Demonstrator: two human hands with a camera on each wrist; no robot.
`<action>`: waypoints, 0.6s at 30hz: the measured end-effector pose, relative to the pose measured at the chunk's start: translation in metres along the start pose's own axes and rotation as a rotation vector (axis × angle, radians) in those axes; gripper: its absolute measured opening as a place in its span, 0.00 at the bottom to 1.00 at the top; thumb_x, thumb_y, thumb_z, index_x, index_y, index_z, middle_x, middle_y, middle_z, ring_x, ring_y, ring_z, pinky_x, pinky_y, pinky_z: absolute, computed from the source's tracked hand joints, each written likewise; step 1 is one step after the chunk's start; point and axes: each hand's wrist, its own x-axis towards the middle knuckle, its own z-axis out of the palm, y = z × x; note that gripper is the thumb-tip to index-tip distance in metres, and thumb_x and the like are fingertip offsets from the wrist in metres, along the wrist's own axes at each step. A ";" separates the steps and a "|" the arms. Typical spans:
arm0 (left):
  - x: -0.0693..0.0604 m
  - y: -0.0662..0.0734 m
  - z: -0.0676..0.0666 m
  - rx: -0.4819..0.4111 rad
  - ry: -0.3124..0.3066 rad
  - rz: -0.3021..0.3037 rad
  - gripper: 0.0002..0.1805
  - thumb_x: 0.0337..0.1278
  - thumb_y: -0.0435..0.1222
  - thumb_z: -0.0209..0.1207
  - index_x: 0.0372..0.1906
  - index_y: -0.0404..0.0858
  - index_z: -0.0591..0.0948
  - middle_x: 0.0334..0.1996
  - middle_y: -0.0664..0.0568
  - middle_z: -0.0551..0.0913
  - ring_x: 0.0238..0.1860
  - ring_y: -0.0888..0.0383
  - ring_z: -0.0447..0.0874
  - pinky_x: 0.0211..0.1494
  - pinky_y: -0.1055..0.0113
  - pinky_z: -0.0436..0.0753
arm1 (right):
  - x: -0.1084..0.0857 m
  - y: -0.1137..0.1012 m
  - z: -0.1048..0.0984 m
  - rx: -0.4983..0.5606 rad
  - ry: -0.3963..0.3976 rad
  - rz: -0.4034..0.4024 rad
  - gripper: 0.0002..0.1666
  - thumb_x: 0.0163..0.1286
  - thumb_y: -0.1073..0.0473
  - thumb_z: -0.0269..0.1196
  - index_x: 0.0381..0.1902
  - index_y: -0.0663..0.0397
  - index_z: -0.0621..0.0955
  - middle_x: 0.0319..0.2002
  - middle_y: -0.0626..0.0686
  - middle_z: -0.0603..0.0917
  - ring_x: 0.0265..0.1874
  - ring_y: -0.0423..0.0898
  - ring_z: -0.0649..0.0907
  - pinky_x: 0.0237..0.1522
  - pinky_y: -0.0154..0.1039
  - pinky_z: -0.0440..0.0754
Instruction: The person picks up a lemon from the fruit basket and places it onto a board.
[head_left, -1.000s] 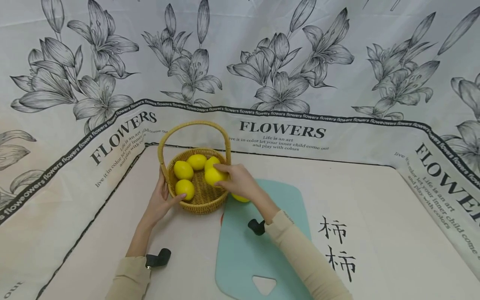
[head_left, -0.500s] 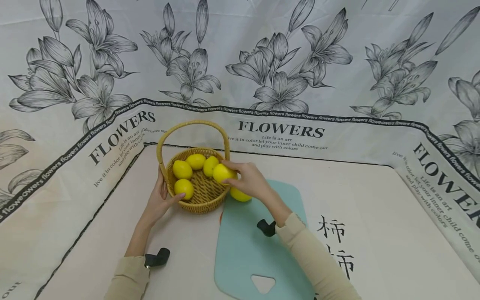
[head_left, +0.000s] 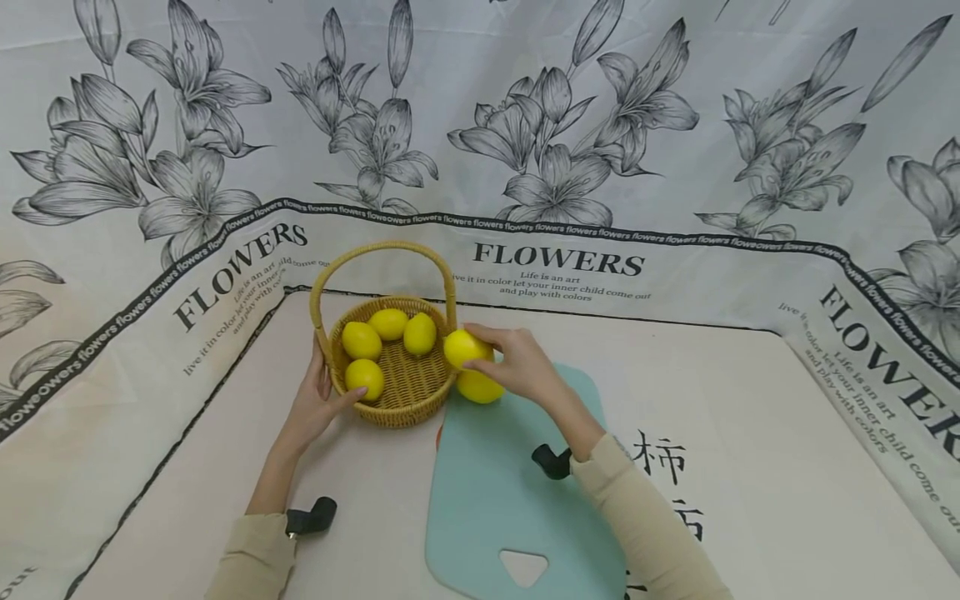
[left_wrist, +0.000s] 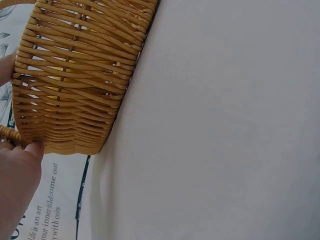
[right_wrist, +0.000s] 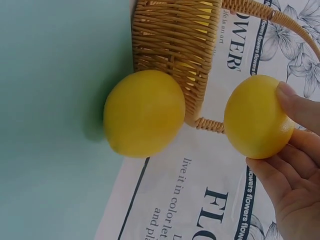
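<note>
A wicker basket (head_left: 397, 412) with a tall arched handle holds several yellow lemons (head_left: 362, 341). My left hand (head_left: 311, 407) grips the basket's left side, thumb over the rim near the closest lemon; in the left wrist view the fingers touch the woven wall (left_wrist: 80, 75). Between thumb and fingers, my right hand (head_left: 519, 362) pinches another lemon (right_wrist: 257, 117), held up just outside the basket's right rim. Below it, one more lemon (right_wrist: 145, 114) lies on the light-blue cutting board (head_left: 517, 483), against or very near the basket wall.
The board has a triangular hole near its front end and lies right of the basket on a pale cloth (head_left: 750, 433) with dark written characters. A small orange-red bit (head_left: 439, 437) shows at the board's left edge. Flower-printed fabric (head_left: 555, 150) rises behind.
My right hand has moved right with its lemon, from over the basket's inside to beyond the rim, above the lemon on the board. My left hand keeps its grip on the basket.
</note>
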 end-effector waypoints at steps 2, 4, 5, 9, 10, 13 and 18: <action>-0.001 0.001 0.001 -0.002 0.001 0.008 0.60 0.57 0.26 0.63 0.75 0.54 0.30 0.76 0.56 0.26 0.76 0.56 0.30 0.76 0.69 0.42 | -0.003 0.002 -0.002 0.000 0.006 0.002 0.32 0.60 0.59 0.70 0.61 0.62 0.76 0.59 0.56 0.78 0.55 0.50 0.80 0.56 0.41 0.80; -0.001 0.001 0.001 -0.005 0.001 0.012 0.60 0.56 0.26 0.63 0.75 0.54 0.30 0.76 0.56 0.26 0.76 0.56 0.30 0.76 0.71 0.43 | -0.006 0.003 -0.004 -0.002 0.011 0.006 0.32 0.60 0.59 0.71 0.62 0.62 0.76 0.59 0.56 0.78 0.55 0.51 0.80 0.56 0.41 0.80; -0.001 0.001 0.001 -0.005 0.000 0.014 0.60 0.56 0.26 0.64 0.75 0.54 0.30 0.76 0.56 0.26 0.76 0.56 0.30 0.75 0.71 0.43 | -0.008 0.004 -0.005 -0.003 0.012 0.012 0.32 0.60 0.59 0.71 0.62 0.61 0.76 0.59 0.56 0.78 0.55 0.51 0.80 0.56 0.41 0.80; -0.001 0.000 0.001 -0.007 -0.002 0.001 0.61 0.56 0.26 0.64 0.75 0.52 0.29 0.75 0.55 0.25 0.76 0.55 0.30 0.74 0.75 0.44 | -0.014 0.007 -0.009 -0.007 0.028 0.028 0.33 0.59 0.58 0.71 0.62 0.61 0.76 0.59 0.56 0.78 0.56 0.51 0.80 0.56 0.40 0.80; -0.001 0.000 0.001 -0.008 -0.002 0.000 0.61 0.55 0.26 0.64 0.75 0.52 0.29 0.75 0.55 0.25 0.76 0.55 0.30 0.74 0.75 0.44 | -0.016 0.007 -0.010 -0.005 0.032 0.030 0.33 0.59 0.58 0.71 0.61 0.62 0.76 0.59 0.56 0.78 0.56 0.51 0.80 0.56 0.40 0.80; -0.001 0.000 0.000 -0.004 0.000 -0.001 0.61 0.55 0.25 0.64 0.75 0.51 0.29 0.76 0.54 0.25 0.76 0.54 0.30 0.74 0.76 0.44 | -0.021 0.010 -0.013 0.003 0.045 0.038 0.33 0.59 0.59 0.71 0.61 0.62 0.76 0.59 0.57 0.78 0.56 0.52 0.79 0.56 0.41 0.80; 0.000 -0.001 0.001 -0.002 0.003 0.011 0.61 0.56 0.26 0.64 0.75 0.52 0.30 0.76 0.54 0.25 0.76 0.55 0.29 0.74 0.77 0.44 | -0.029 0.018 -0.015 0.006 0.048 0.059 0.32 0.59 0.59 0.71 0.60 0.63 0.77 0.58 0.58 0.79 0.55 0.52 0.80 0.56 0.40 0.79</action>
